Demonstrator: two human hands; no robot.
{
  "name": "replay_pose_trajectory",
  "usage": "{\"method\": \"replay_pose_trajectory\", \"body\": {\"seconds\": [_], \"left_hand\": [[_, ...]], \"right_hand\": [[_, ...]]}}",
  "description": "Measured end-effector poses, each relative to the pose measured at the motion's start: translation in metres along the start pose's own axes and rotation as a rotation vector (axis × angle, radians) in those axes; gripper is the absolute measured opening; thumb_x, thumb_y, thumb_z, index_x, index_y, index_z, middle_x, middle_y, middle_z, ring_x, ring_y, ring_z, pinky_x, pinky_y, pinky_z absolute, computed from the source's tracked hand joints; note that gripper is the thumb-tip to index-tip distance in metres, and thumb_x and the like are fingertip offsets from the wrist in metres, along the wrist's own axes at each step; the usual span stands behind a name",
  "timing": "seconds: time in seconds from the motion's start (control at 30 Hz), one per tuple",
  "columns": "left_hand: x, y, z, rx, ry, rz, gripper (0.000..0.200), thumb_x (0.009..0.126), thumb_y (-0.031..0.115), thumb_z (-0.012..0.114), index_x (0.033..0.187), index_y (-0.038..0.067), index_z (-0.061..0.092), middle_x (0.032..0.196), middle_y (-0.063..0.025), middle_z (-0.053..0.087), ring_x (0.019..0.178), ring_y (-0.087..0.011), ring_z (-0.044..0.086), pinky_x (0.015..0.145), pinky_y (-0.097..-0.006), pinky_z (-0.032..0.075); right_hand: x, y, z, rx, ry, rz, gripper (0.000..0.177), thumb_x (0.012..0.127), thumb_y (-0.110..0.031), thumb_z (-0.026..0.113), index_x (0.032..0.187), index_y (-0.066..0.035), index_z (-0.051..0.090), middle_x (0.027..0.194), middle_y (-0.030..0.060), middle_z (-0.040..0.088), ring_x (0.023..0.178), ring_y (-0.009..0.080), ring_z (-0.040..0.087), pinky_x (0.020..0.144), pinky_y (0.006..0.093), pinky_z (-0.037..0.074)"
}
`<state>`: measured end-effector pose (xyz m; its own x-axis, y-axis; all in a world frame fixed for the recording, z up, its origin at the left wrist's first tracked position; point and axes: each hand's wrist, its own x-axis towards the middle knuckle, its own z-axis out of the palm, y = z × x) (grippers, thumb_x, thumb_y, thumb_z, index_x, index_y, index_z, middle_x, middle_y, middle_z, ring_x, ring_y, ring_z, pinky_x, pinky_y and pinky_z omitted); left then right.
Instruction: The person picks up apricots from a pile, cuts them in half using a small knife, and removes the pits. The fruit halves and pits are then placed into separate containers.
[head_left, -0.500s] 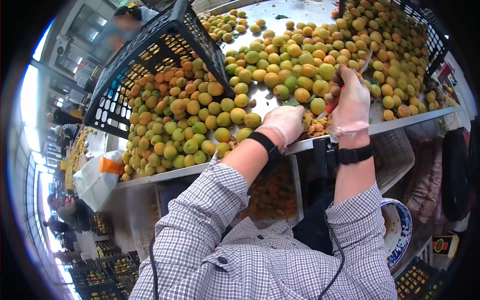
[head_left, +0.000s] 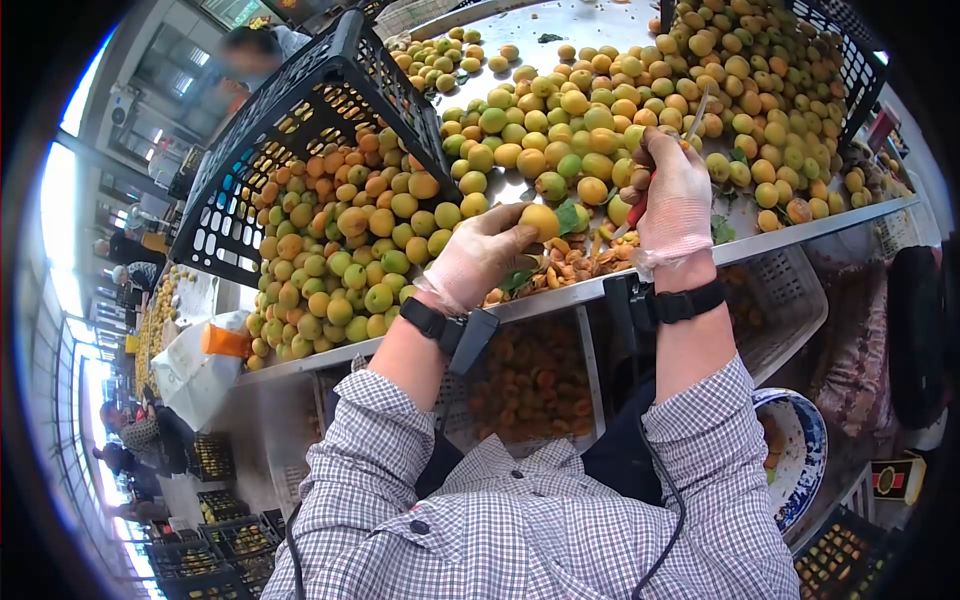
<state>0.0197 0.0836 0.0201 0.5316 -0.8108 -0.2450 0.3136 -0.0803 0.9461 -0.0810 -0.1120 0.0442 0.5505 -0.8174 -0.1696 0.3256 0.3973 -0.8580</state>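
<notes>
My left hand [head_left: 485, 255] grips 1 round, yellow, smooth-skinned fruit [head_left: 541, 221] over the silvery metal worktop [head_left: 600, 25], just beside a pile of cut orange fruit pcs [head_left: 580, 264]. My right hand [head_left: 677, 195] is closed around a red handle [head_left: 637, 212]; a thin, pale, curved blade [head_left: 697, 115] points up & away, prob. the same tool. Whether this hand also pinches smth, I can't tell. For good work, I should hold the fruit firmly w/o squeezing, b/c soft flesh may bruise, & keep the left hand outside the blade's path.
</notes>
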Motion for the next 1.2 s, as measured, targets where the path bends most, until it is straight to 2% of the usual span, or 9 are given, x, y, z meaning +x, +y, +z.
{"method": "replay_pose_trajectory", "body": {"seconds": [0.1, 0.2, 0.3, 0.4, 0.5, 0.53, 0.67, 0.8, 1.2], "left_hand": [[0.002, -0.006, 0.007, 0.312, 0.137, 0.044, 0.05, 0.091, 0.017, 0.068, 0.132, -0.008, 0.055, 0.111, -0.0128, 0.068, 0.089, -0.0143, 0.067, 0.077, -0.0251, 0.056], [0.012, -0.011, 0.018, 0.597, 0.148, 0.097, 0.055, 0.089, 0.015, 0.07, 0.136, -0.006, 0.052, 0.113, -0.0109, 0.067, 0.095, -0.0155, 0.066, 0.084, -0.0275, 0.054], [0.017, -0.019, 0.026, 0.478, 0.164, 0.223, 0.056, 0.089, 0.013, 0.069, 0.137, -0.007, 0.049, 0.116, -0.0127, 0.066, 0.1, -0.0162, 0.065, 0.087, -0.0279, 0.053], [0.008, -0.011, 0.029, 0.268, 0.163, 0.258, 0.054, 0.089, 0.012, 0.068, 0.136, -0.007, 0.05, 0.119, -0.0129, 0.065, 0.105, -0.016, 0.064, 0.09, -0.0272, 0.052], [-0.016, 0.002, 0.025, 0.506, 0.297, 0.195, 0.05, 0.09, 0.014, 0.068, 0.135, -0.004, 0.053, 0.118, -0.0119, 0.066, 0.099, -0.0139, 0.064, 0.087, -0.0259, 0.052], [-0.021, -0.004, 0.014, 0.541, 0.307, 0.178, 0.052, 0.09, 0.015, 0.066, 0.136, -0.004, 0.051, 0.119, -0.0154, 0.064, 0.104, -0.0182, 0.064, 0.092, -0.0285, 0.051], [-0.047, -0.032, -0.02, 0.759, 0.429, 0.236, 0.042, 0.088, 0.018, 0.069, 0.124, -0.002, 0.061, 0.098, -0.0152, 0.071, 0.088, -0.0211, 0.069, 0.083, -0.0297, 0.054], [-0.064, -0.054, -0.028, 0.782, 0.484, 0.198, 0.041, 0.087, 0.02, 0.07, 0.122, -0.001, 0.063, 0.099, -0.0174, 0.071, 0.088, -0.0229, 0.07, 0.081, -0.0309, 0.054], [-0.004, -0.032, -0.004, 1.299, 0.291, 0.236, 0.038, 0.09, 0.027, 0.06, 0.122, 0.008, 0.062, 0.107, -0.0173, 0.068, 0.104, -0.0357, 0.063, 0.089, -0.0446, 0.05]], "right_hand": [[-0.003, 0.0, 0.003, -0.015, 0.009, -0.001, 0.017, 0.092, -0.02, 0.062, 0.095, -0.004, 0.06, 0.079, 0.0023, 0.057, 0.054, 0.0084, 0.049, 0.045, 0.0249, 0.042], [-0.006, -0.002, 0.005, -0.035, 0.01, -0.006, 0.017, 0.092, -0.02, 0.062, 0.095, -0.004, 0.06, 0.079, 0.0026, 0.057, 0.054, 0.0083, 0.049, 0.045, 0.0251, 0.042], [-0.001, 0.003, 0.008, -0.003, 0.014, -0.071, 0.024, 0.091, -0.027, 0.062, 0.089, -0.004, 0.057, 0.066, 0.0014, 0.052, 0.045, 0.0105, 0.047, 0.039, 0.0252, 0.039], [0.0, 0.003, 0.008, -0.01, 0.03, -0.072, 0.024, 0.091, -0.027, 0.062, 0.092, -0.003, 0.057, 0.071, 0.0021, 0.054, 0.048, 0.0099, 0.048, 0.04, 0.0243, 0.041], [-0.001, -0.002, 0.005, -0.002, 0.01, -0.027, 0.016, 0.092, -0.02, 0.061, 0.095, -0.004, 0.058, 0.079, 0.0025, 0.055, 0.055, 0.0083, 0.048, 0.047, 0.0251, 0.042], [-0.001, -0.003, 0.004, -0.004, 0.008, -0.015, 0.016, 0.092, -0.02, 0.061, 0.095, -0.004, 0.058, 0.08, 0.0028, 0.055, 0.055, 0.0084, 0.047, 0.047, 0.0253, 0.041], [-0.001, -0.005, 0.001, 0.021, 0.013, -0.045, 0.016, 0.092, -0.02, 0.061, 0.093, -0.004, 0.058, 0.079, 0.0035, 0.055, 0.055, 0.0088, 0.047, 0.046, 0.0258, 0.04], [0.001, -0.007, -0.002, 0.037, 0.024, -0.07, 0.016, 0.092, -0.019, 0.062, 0.092, -0.004, 0.057, 0.079, 0.0036, 0.055, 0.055, 0.0092, 0.047, 0.046, 0.0258, 0.039], [0.006, 0.001, -0.003, 0.01, 0.023, -0.093, 0.026, 0.091, -0.025, 0.061, 0.095, 0.0, 0.055, 0.076, 0.005, 0.056, 0.045, 0.0114, 0.049, 0.04, 0.0257, 0.041]]}}
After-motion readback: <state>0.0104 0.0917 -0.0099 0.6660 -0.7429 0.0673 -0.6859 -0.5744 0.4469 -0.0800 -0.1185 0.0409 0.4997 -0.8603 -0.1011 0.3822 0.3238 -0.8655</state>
